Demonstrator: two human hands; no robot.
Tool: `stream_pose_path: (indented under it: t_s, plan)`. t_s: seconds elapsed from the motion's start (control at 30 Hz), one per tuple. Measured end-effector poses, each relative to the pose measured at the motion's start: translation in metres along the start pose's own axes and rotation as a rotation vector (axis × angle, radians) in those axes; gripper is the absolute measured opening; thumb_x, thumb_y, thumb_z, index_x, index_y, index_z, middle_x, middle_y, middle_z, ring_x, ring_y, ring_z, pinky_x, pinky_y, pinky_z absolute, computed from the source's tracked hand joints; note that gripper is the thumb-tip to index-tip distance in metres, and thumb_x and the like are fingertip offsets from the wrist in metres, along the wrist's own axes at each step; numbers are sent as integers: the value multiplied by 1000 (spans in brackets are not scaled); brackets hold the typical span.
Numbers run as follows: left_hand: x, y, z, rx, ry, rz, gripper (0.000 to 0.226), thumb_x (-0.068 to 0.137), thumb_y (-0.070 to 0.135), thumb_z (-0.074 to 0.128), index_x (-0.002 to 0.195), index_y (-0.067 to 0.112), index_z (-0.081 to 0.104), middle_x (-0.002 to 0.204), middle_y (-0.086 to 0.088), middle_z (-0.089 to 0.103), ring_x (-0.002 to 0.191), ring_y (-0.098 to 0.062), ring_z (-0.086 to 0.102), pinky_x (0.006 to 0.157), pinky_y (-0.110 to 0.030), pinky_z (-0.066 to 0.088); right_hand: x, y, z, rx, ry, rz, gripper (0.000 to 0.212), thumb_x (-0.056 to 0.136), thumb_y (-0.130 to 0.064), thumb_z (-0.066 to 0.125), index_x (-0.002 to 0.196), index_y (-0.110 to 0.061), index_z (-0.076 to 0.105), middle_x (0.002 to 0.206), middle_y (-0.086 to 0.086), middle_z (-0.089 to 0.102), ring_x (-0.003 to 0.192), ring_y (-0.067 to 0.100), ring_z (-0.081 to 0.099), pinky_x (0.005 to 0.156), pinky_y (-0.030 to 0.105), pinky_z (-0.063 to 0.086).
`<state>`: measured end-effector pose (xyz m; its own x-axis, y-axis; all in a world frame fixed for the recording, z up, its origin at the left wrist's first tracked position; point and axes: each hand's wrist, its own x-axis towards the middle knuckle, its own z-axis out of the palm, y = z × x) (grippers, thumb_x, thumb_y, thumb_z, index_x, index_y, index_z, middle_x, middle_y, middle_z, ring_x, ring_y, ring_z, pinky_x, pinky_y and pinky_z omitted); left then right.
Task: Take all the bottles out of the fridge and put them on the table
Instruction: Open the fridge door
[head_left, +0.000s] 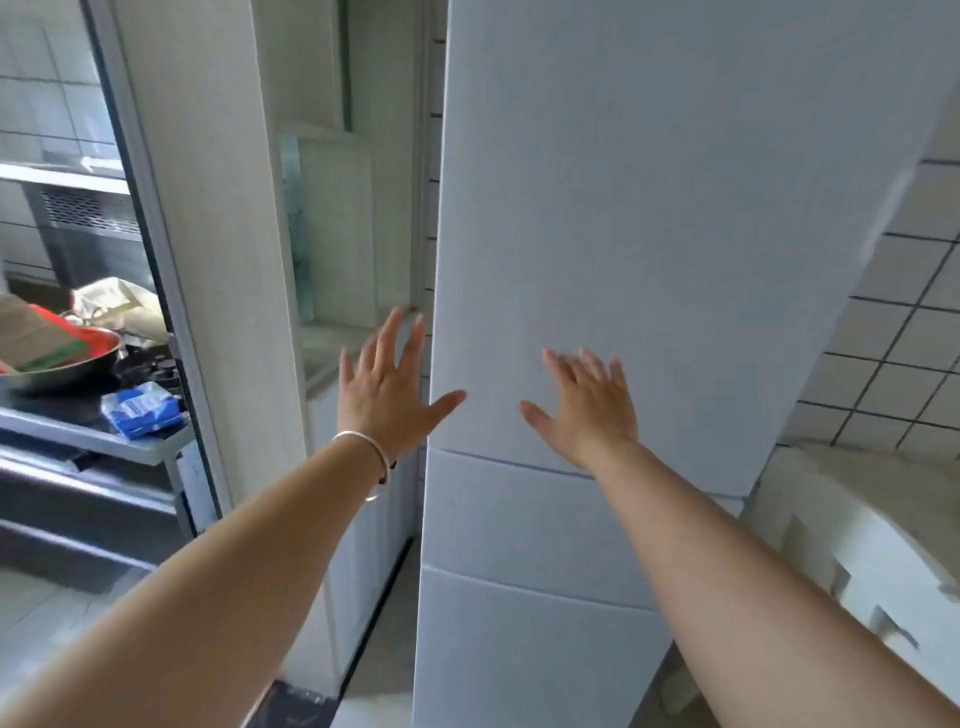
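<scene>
No bottles can be seen: the interior of the tall pale grey-white fridge (649, 234) is hidden behind its closed doors, so its contents cannot be told. The fridge is cut off at the top and bottom of the view; its long axis runs upright, and its flat front is turned toward the camera. Three door panels are stacked on it, parted by two thin seams. No table is in view.

Both bare arms are stretched forward. The left hand (387, 387), with a thin silver bangle (371, 457) worn at the wrist, is held with fingers straight and spread at the left edge of the upper door, its thumb laid across the door's front; whether the fingertips touch the edge is hard to make out. The right hand (589, 405) is spread flat over the upper door panel, nothing gripped, well apart from the left; actual contact cannot be told because of blur.

To the left, past a white wall panel (218, 260), a steel counter (130, 447) is seen. On it a round metal bowl (62, 369) is filled with a red and green packet (49, 338), and a blue and white packet (140, 408) lies just beside it. At right, white square wall tiles (883, 364) are partly cut off.
</scene>
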<state>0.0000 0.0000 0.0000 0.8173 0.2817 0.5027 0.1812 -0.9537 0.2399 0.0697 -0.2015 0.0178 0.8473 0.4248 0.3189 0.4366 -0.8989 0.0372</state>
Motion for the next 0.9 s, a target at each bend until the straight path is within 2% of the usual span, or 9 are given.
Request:
stream_pose_path:
  t_s: [0.07, 0.17, 0.3, 0.4, 0.47, 0.57, 0.63, 0.73, 0.9]
  plan:
    - [26, -21, 10, -231, -206, -159, 92, 81, 57, 55, 149, 23, 4, 156, -6, 8, 137, -28, 31, 108, -42, 32, 31, -17, 0, 49, -145, -55, 54, 89, -50, 44, 135, -22, 43, 132, 7, 55, 126, 26, 43, 104, 34, 28]
    - [74, -51, 33, -382, -396, -247, 83, 82, 43, 62, 147, 15, 18, 150, -11, 25, 131, -28, 38, 102, -35, 36, 82, -50, -11, 20, -139, -157, 42, 90, -36, 46, 130, -22, 49, 128, 4, 57, 123, 23, 43, 99, 33, 32]
    - [125, -65, 58, -472, -386, -139, 77, 82, 45, 61, 144, 15, 26, 148, -6, 32, 131, -23, 39, 101, -32, 36, 149, -88, -19, -203, 86, -298, 38, 86, -24, 48, 123, -15, 53, 125, 4, 53, 119, 25, 41, 96, 35, 31]
    - [147, -64, 77, -526, -373, -52, 70, 82, 50, 60, 139, 18, 36, 142, -3, 40, 125, -21, 46, 100, -33, 40, 184, -112, -14, -452, 223, -417, 32, 70, -28, 60, 100, -21, 68, 110, 0, 62, 108, 21, 54, 96, 33, 32]
    - [155, -60, 87, -590, -326, -12, 54, 81, 49, 60, 125, 20, 48, 129, 1, 51, 114, -18, 53, 92, -34, 44, 200, -120, -11, -593, 238, -444, 26, 59, -38, 67, 81, -25, 72, 96, -3, 68, 98, 18, 62, 101, 35, 29]
    - [160, -55, 93, -682, -259, -34, 38, 80, 48, 62, 105, 21, 50, 112, 8, 58, 97, -10, 58, 81, -31, 47, 214, -121, -7, -763, 179, -416, 25, 61, -50, 63, 66, -28, 74, 76, -9, 67, 85, 12, 63, 108, 36, 34]
    - [167, -53, 96, -665, -264, -14, 39, 80, 51, 60, 103, 21, 50, 106, 9, 59, 95, -12, 60, 78, -31, 47, 216, -127, -10, -881, 65, -409, 33, 77, -52, 51, 85, -30, 75, 93, -8, 67, 101, 13, 58, 115, 38, 25]
    - [180, -51, 97, -659, -336, 29, 39, 79, 49, 56, 104, 19, 52, 102, 2, 62, 93, -21, 59, 75, -35, 48, 221, -134, -9, -989, -63, -419, 46, 91, -49, 33, 120, -26, 59, 124, -2, 56, 123, 19, 41, 117, 41, 7]
    - [178, -50, 96, -646, -341, 33, 28, 82, 33, 47, 103, 15, 52, 98, -2, 57, 83, -23, 50, 67, -32, 37, 217, -141, -7, -995, -27, -368, 42, 92, -45, 32, 120, -26, 58, 122, -4, 54, 119, 17, 39, 111, 32, 17]
